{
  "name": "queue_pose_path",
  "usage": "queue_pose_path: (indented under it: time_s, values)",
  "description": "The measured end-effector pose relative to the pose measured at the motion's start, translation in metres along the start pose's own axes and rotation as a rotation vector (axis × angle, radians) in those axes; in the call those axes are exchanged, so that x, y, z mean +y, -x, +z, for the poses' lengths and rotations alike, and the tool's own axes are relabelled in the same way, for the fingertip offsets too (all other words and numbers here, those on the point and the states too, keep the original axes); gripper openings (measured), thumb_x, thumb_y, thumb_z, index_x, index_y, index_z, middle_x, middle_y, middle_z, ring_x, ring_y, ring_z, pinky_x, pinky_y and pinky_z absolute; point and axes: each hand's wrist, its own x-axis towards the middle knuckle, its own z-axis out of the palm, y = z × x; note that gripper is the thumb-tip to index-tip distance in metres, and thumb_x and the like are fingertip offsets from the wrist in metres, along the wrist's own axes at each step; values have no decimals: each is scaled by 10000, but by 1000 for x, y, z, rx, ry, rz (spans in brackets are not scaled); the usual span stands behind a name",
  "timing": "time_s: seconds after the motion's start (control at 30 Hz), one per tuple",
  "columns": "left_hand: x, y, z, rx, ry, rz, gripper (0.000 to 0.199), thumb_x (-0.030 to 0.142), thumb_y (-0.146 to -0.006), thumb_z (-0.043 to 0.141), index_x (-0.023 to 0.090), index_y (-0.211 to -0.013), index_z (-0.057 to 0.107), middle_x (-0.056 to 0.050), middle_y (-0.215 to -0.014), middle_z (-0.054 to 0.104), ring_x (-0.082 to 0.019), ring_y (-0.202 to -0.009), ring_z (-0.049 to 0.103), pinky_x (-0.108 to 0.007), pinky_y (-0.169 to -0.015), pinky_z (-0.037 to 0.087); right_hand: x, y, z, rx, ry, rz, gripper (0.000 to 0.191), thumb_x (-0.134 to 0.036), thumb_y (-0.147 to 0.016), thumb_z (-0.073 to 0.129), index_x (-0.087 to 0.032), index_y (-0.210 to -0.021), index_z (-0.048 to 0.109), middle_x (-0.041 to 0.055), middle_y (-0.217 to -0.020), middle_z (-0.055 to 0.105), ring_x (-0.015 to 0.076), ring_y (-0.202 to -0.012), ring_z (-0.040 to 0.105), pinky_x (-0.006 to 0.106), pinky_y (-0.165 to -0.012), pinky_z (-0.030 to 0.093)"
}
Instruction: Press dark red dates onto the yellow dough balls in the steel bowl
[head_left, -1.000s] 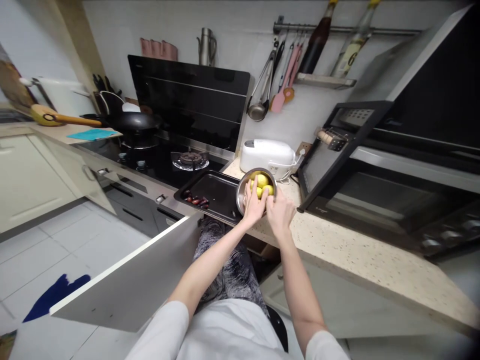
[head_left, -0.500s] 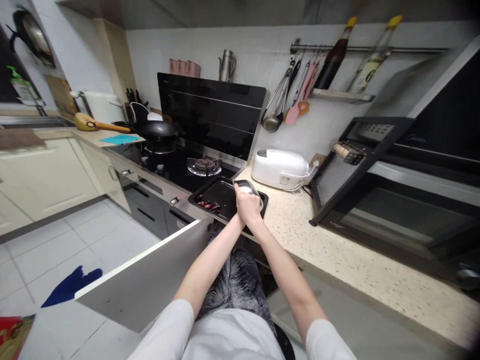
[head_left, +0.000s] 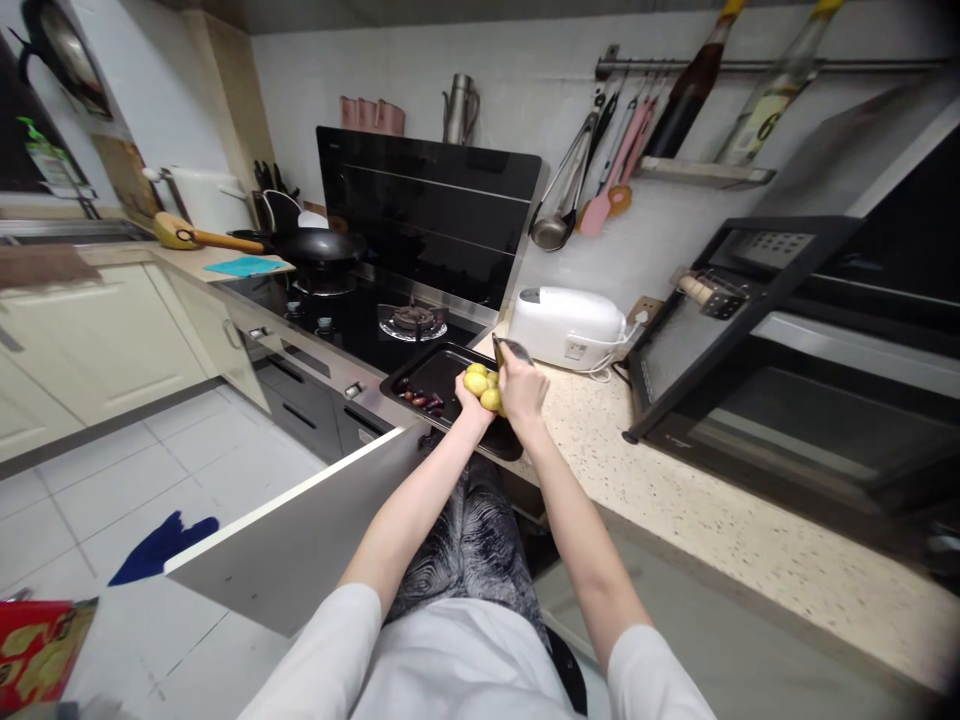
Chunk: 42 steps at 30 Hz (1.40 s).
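Note:
Several round yellow pieces (head_left: 475, 382) rest in my left hand (head_left: 472, 404), whose fingers curl under them above the black tray (head_left: 450, 362). Just to the right, my right hand (head_left: 523, 392) is closed on the rim of a metal bowl (head_left: 517, 350), tipped on its side behind the yellow pieces. Dark red dates (head_left: 420, 398) lie in the left part of the tray. The tray sits at the counter's front edge, beside the stove. My hands hide its right part.
A white appliance (head_left: 568, 328) stands behind the tray, and a black oven (head_left: 780, 400) is at the right. On the stove (head_left: 352, 325) is a black wok (head_left: 319, 245). An open cabinet door (head_left: 300, 540) juts out at the lower left.
The bowl has tipped up toward the right with my right hand. Yellow pieces now show in my left hand, which has moved slightly left, apart from my right.

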Motion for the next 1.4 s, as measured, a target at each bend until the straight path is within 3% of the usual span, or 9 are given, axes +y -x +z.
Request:
queue_pose_path:
  time_s: [0.33, 0.43, 0.53, 0.7, 0.83, 1.03, 1.17, 1.4]
  values:
    - [-1, -1, -5, 46, 76, -23, 410, 594, -894, 403, 220, -783, 529, -69, -768, 613, -226, -749, 642, -383, -715, 579, 75, 7, -5, 390, -287, 457, 490, -229, -907, 439, -133, -1266, 759, 156, -921, 775, 242, -819, 656, 311, -766, 426]
    - [0, -1, -6, 42, 39, -54, 401, 608, -871, 427, 225, -813, 531, -65, -804, 612, -236, -756, 629, -424, -715, 571, 93, 14, -7, 482, -318, 533, 480, -234, -864, 452, -108, -1177, 794, 135, -815, 752, 236, -751, 637, 308, -736, 426]
    - [-1, -1, -7, 38, -5, -28, 372, 579, -884, 418, 227, -815, 517, -47, -800, 587, -219, -730, 614, -385, -682, 554, 112, 24, -4, 536, -387, 583, 460, -251, -832, 478, -86, -1102, 813, 99, -700, 709, 213, -658, 598, 299, -697, 433]
    - [0, -1, -6, 47, -53, -33, 327, 517, -908, 432, 222, -782, 492, -23, -735, 547, -189, -671, 584, -311, -647, 527, 150, 45, 8, 655, -736, 671, 475, -269, -736, 569, -51, -1086, 806, 65, -703, 714, 178, -636, 593, 273, -671, 472]
    - [5, 0, -4, 43, -118, -112, 305, 493, -895, 467, 209, -804, 534, -43, -760, 585, -212, -703, 610, -350, -687, 548, 176, 64, 15, 687, -851, 723, 561, -308, -698, 566, -36, -1141, 777, 71, -747, 741, 168, -612, 599, 263, -593, 484]
    - [15, -2, -2, 77, -295, -240, 204, 365, -837, 549, 175, -885, 609, -86, -801, 641, -281, -790, 649, -463, -757, 584, 201, 91, 12, 735, -957, 796, 644, -398, -638, 617, -43, -1156, 757, 100, -812, 760, 135, -514, 538, 231, -422, 395]
    - [17, -4, -2, 98, -408, -232, 153, 306, -854, 551, 183, -920, 612, -62, -791, 635, -249, -768, 635, -465, -799, 596, 211, 103, 9, 744, -993, 834, 672, -433, -624, 643, -41, -1160, 745, 95, -793, 744, 111, -468, 478, 223, -366, 344]
    - [13, -3, -4, 101, -586, -159, 142, 313, -952, 514, 205, -989, 599, -42, -802, 639, -217, -780, 644, -456, -844, 606, 220, 121, 8, 685, -1055, 877, 538, -424, -634, 688, -70, -1031, 767, -14, -564, 616, 83, -387, 375, 221, -338, 287]
